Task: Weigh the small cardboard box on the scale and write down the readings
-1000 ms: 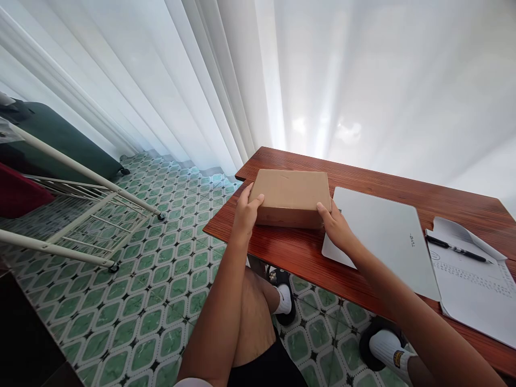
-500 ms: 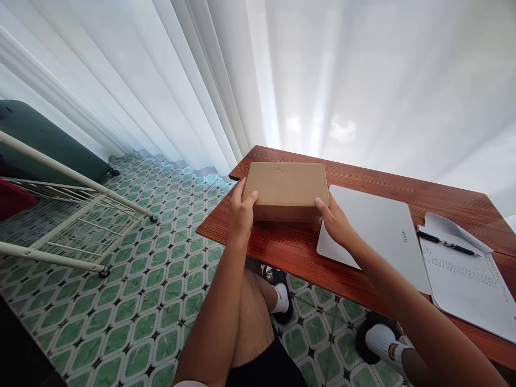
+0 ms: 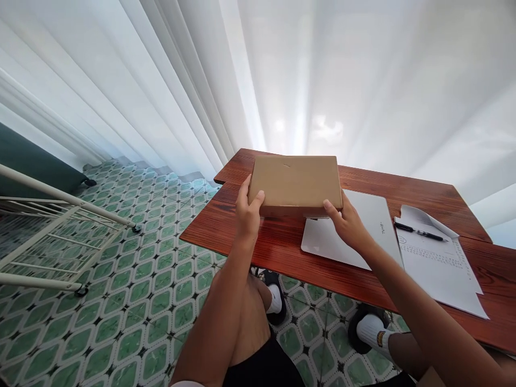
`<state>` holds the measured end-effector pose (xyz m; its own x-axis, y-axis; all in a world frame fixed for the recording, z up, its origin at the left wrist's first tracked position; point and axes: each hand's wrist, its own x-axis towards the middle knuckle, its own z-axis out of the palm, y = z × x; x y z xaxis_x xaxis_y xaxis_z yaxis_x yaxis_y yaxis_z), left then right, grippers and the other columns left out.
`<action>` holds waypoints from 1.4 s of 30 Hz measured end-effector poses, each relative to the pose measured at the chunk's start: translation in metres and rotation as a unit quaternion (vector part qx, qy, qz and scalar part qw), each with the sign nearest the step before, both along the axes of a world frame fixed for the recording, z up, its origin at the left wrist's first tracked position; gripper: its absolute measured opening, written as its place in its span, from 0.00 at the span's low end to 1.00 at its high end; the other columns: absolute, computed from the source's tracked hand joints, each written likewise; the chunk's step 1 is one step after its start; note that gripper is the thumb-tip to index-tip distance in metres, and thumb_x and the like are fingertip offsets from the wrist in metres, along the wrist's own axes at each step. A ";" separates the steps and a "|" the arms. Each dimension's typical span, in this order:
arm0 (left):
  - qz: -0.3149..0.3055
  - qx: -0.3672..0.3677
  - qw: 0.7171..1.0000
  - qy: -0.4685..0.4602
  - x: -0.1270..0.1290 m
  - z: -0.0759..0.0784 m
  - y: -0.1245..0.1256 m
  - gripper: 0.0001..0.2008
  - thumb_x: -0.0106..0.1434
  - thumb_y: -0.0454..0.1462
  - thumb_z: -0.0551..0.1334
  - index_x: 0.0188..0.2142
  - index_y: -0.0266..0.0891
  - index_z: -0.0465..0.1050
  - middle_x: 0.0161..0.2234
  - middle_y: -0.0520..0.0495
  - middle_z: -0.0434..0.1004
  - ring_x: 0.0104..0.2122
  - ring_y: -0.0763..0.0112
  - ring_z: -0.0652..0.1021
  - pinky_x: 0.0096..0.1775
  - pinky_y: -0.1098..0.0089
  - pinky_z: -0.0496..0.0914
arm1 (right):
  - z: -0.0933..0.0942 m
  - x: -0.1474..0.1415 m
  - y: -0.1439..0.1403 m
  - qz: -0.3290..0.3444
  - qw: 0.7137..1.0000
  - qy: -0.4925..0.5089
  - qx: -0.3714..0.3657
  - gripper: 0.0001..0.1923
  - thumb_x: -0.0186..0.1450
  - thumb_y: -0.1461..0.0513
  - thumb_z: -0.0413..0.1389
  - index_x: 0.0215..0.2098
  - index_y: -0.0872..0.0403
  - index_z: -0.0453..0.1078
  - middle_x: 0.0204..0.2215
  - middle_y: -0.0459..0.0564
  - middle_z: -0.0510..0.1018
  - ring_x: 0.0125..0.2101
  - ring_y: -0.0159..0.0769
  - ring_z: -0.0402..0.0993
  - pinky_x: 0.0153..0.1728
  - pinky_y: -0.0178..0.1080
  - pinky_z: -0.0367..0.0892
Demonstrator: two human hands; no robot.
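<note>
At 12 o'clock over the wooden desk (image 3: 250, 247), a closed cardboard box (image 3: 295, 180) sits pinched between the left hand (image 3: 246, 215) and right hand (image 3: 350, 228), thumbs on top, lifted over the white laptop (image 3: 342, 242). It's only gripped at the near corners, so it could tip away and drop onto the laptop, or bump the pen (image 3: 417, 232) and papers (image 3: 437, 263) at 3 o'clock

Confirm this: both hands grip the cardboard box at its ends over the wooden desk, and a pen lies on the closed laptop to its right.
One detail is off. The pen lies on the paper, not on the laptop; the head view shows it. The rest holds: the left hand and right hand grip the box at its ends over the desk.
</note>
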<state>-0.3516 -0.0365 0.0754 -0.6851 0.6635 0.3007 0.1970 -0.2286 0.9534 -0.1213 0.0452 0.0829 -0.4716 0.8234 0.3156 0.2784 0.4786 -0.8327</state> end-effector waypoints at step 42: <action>-0.284 0.142 0.939 0.131 0.099 -0.034 0.029 0.28 0.71 0.46 0.63 0.68 0.46 0.66 0.66 0.41 0.67 0.66 0.54 0.67 0.63 0.61 0.68 | -0.034 0.174 -0.002 -0.134 0.987 0.073 0.045 0.37 0.67 0.44 0.61 0.69 0.52 0.65 0.54 0.55 0.80 0.48 0.49 0.79 0.44 0.44 0.81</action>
<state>-0.2527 -0.0074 0.0412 -0.1229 0.7671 0.6297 0.1849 -0.6057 0.7739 0.0531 0.0430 0.0490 -0.1838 0.8778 0.4424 0.2849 0.4783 -0.8307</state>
